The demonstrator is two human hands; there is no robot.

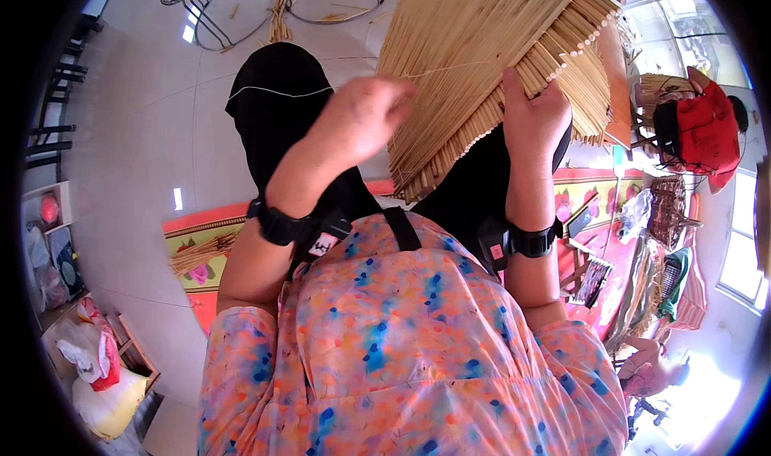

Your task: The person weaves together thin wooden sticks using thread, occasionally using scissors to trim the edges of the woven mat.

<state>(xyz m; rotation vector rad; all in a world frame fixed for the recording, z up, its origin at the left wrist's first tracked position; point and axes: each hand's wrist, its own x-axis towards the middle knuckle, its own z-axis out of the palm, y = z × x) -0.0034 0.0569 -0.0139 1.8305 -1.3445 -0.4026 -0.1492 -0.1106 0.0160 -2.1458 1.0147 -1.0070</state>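
A wide mat of pale, straw-like stalks [458, 34] slopes across my right thigh, its stalk ends lined up along the right edge. My right hand [536, 117] grips that edge, with the thumb lying along the stalks and the fingers bent over them. To the left of the mat, above my left thigh, my left hand [361, 117] is raised and blurred, its fingers drawn together. A thin white thread [450, 69] runs from these fingertips across the mat toward my right thumb. Another pale strand [281, 94] crosses my left knee.
Wire rings [337, 10] and loose stalk bits lie on the floor ahead. A flowered mat [197, 251] extends beneath me, with a stalk bundle [201, 255] at left. A person in red [707, 131] sits at right, another [646, 372] lower right. Bags [104, 392] stand lower left.
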